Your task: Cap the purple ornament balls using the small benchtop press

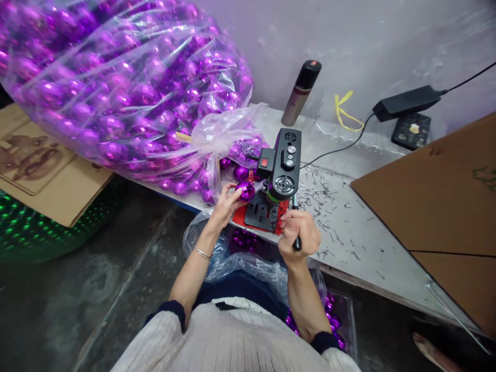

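Note:
My left hand (pixel 226 204) pinches a shiny purple bauble (pixel 245 190) and holds it against the base of a small black bench machine (pixel 281 165) that stands on a red mat (pixel 243 213). My right hand (pixel 296 236) is closed round the machine's black lever handle (pixel 295 227), just in front of the machine. Another loose purple bauble (pixel 241 172) lies right behind the one I hold.
A huge clear bag of purple baubles (pixel 116 88) fills the left of the table. A second clear bag (pixel 248 258) with baubles sits in my lap. A spray can (pixel 301 92), a power adapter (pixel 406 102) and cardboard sheets (pixel 437 206) lie on the right.

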Available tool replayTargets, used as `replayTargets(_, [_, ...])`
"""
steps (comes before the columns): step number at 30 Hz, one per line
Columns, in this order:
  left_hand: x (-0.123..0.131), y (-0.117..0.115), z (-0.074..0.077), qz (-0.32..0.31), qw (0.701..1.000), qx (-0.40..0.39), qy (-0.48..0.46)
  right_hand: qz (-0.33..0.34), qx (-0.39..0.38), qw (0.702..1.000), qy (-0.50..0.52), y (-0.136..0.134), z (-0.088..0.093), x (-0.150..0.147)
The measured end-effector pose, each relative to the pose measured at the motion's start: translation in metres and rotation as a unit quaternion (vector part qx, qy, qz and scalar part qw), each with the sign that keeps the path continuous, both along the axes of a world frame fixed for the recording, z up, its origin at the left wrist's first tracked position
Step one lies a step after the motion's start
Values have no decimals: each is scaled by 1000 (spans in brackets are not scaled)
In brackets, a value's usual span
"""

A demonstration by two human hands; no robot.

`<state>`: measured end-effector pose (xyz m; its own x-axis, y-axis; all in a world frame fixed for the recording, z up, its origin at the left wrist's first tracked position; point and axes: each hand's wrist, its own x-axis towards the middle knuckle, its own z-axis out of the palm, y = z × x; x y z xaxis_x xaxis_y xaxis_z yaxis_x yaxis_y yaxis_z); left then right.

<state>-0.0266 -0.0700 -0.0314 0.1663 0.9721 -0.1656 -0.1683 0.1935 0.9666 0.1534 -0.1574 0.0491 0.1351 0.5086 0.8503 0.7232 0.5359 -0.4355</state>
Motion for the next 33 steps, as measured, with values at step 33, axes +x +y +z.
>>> replayTargets(33, [42, -38, -49, -15, 891, 358, 280, -14, -25, 999, -28, -2, 15, 2])
